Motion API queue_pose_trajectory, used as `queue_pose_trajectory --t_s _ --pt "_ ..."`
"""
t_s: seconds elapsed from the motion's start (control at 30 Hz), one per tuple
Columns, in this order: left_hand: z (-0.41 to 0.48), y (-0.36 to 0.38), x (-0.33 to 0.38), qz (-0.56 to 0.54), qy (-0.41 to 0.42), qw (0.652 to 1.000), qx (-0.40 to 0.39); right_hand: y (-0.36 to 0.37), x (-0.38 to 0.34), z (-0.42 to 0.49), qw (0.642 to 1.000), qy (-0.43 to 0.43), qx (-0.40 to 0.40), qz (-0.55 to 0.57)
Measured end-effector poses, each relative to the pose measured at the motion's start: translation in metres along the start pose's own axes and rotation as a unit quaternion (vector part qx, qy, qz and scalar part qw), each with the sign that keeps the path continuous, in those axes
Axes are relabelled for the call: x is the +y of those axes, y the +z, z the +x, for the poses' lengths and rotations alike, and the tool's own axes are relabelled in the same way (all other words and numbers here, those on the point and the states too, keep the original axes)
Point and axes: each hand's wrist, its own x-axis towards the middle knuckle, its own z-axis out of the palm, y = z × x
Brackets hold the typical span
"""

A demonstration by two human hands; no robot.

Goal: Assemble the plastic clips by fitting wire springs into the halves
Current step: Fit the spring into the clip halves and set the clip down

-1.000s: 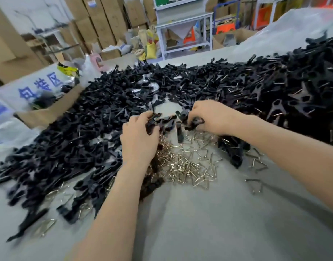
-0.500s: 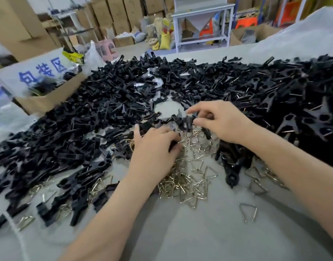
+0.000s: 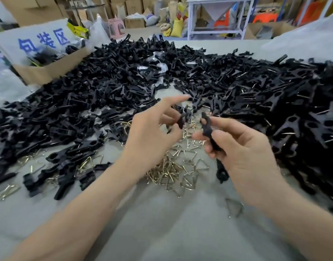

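The right hand (image 3: 243,149) is pinching a flat black plastic clip half (image 3: 206,127) upright between thumb and curled fingers. The left hand (image 3: 150,134), index finger sticking out, is gripping a second half (image 3: 181,120) just left of it. Both are hovering above shiny triangular wire springs (image 3: 173,166) on the grey table (image 3: 162,223), a black heap (image 3: 105,91) lying beyond.

on the table (image 3: 162,232) a heap of clip halves (image 3: 109,85) curves from near left round the far side to the right. the wire springs (image 3: 173,170) lie before it, in the middle. above them the left hand (image 3: 152,140) pinches what seems a left half (image 3: 180,120), just left of the right half (image 3: 207,129) in the right hand (image 3: 244,149). a box (image 3: 49,71) sits far left.
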Motion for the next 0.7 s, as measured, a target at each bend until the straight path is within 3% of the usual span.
queue_pose_trajectory --t_s 0.07,0.17,0.37,0.7 --pt "-0.007 0.012 0.009 -0.221 -0.074 0.972 -0.024 -0.004 0.006 -0.004 0.999 -0.032 0.027 -0.012" --pt "-0.015 0.027 0.017 -0.357 -0.137 0.923 -0.045 -0.007 0.006 -0.002 0.998 -0.036 0.041 0.013" --pt "-0.019 0.033 0.017 -0.440 -0.163 0.880 -0.080 -0.005 0.002 -0.003 0.999 -0.040 0.010 0.031" --pt "-0.019 0.028 0.017 -0.461 -0.175 0.867 -0.068 -0.006 0.001 -0.001 0.999 -0.016 0.047 -0.003"
